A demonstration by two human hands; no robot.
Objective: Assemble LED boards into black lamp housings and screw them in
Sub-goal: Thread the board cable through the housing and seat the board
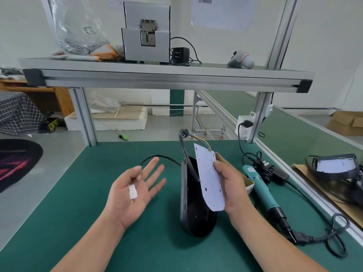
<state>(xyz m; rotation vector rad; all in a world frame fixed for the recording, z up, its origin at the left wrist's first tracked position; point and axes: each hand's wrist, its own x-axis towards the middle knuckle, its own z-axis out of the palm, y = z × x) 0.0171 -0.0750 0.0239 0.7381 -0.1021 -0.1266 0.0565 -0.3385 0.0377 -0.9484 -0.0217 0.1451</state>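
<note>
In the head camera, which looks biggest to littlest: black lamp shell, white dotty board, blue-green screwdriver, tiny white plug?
1. Black oval plastic lamp housing.
2. White flat LED board and teal electric screwdriver: too alike to rank; the screwdriver is longer, the board wider.
3. Small white plastic plug.

The shelf above my worktop carries a clear plastic bag and a black power adapter. A white socket is on the frame post, and cardboard boxes sit far right.
</note>
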